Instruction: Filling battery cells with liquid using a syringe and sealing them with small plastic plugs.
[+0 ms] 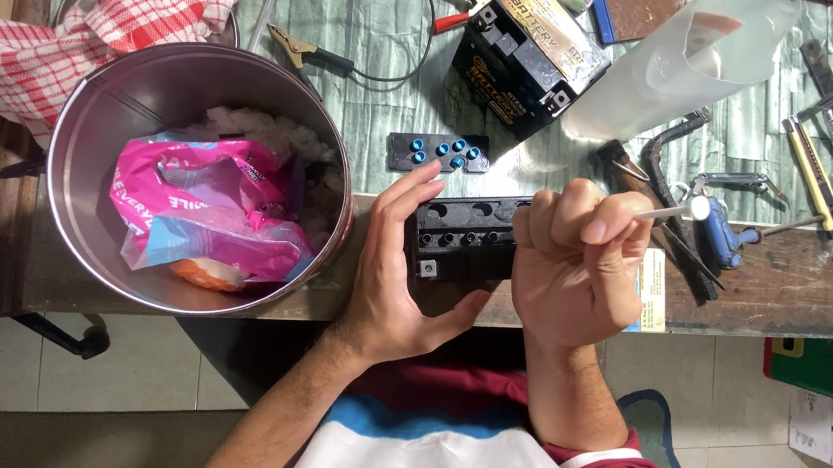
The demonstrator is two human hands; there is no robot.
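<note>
A small black battery [461, 238] with a row of open filler holes sits at the bench's front edge. My left hand [399, 263] rests flat against its left side, fingers straight. My right hand [575, 263] hovers over its right end, closed around a thin white tube [674, 212] that points to the right. Behind the battery lies a black cap strip with blue plugs [439, 152]. Farther back stands a second black battery with a yellow label [528, 48].
A large metal pot [94, 136] holding pink plastic bags and white wadding stands at the left, with a red checked cloth [105, 11] behind it. A clear plastic container [688, 62], pliers, a utility knife [815, 179] and red clip leads [457, 2] lie about the bench.
</note>
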